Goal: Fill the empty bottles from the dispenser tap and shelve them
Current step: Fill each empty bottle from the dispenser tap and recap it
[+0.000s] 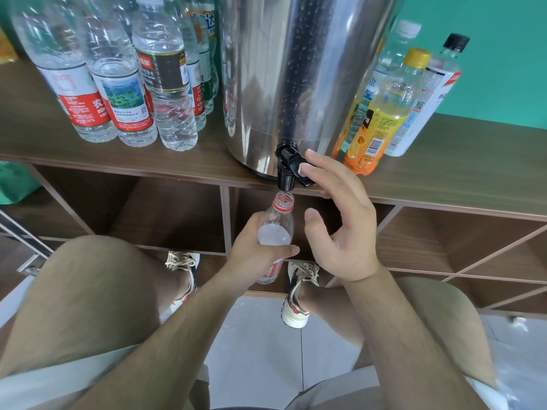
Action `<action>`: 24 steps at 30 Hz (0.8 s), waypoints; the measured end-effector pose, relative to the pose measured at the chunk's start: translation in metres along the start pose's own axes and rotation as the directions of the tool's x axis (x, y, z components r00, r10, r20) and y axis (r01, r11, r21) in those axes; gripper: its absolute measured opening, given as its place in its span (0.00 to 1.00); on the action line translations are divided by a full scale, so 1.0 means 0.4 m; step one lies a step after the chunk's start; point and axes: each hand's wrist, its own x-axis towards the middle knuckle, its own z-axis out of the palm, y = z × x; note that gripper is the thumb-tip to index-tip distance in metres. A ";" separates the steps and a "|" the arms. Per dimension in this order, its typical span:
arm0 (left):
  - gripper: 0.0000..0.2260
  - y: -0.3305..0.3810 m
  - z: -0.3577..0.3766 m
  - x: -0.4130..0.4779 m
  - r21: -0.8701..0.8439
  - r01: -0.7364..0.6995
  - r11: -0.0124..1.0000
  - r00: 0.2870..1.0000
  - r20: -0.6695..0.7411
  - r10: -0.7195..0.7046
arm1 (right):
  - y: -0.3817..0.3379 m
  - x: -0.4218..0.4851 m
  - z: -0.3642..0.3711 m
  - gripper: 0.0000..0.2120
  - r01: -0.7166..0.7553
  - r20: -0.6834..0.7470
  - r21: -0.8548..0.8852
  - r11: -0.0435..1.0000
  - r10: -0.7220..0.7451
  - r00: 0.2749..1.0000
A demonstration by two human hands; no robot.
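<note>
Bottle (pixel 275 229): uncapped, gripped upright in our left hand (pixel 254 253), mouth just under the black tap (pixel 284 173) of the steel dispenser (pixel 296 69) on the wooden surface (pixel 444 164). Our right hand (pixel 340 220) is open, fingers resting on the tap lever (pixel 305 181). Step: filling, seemingly near the shoulder. Next we judge: release the lever, then place the bottle on the shelf (pixel 165 208) below.

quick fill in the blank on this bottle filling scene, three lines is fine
1. The left hand grips a clear bottle, open under the black tap; its neck ring is ____.
2. Fingertips of the ____ hand touch the tap's lever.
3. The orange-labelled bottle right of the steel dispenser has a ____ cap.

Missing words: red; right; yellow
</note>
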 end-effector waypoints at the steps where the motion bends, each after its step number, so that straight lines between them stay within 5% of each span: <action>1: 0.35 -0.001 0.000 0.000 -0.002 0.000 1.000 1.000 -0.001 0.000 | 0.000 0.000 0.000 0.24 -0.001 0.001 -0.001 1.000 0.001 1.000; 24: 0.35 -0.006 -0.001 0.010 -0.026 -0.024 0.999 1.000 -0.009 0.024 | -0.003 0.001 -0.003 0.31 -0.015 0.007 0.027 1.000 0.014 1.000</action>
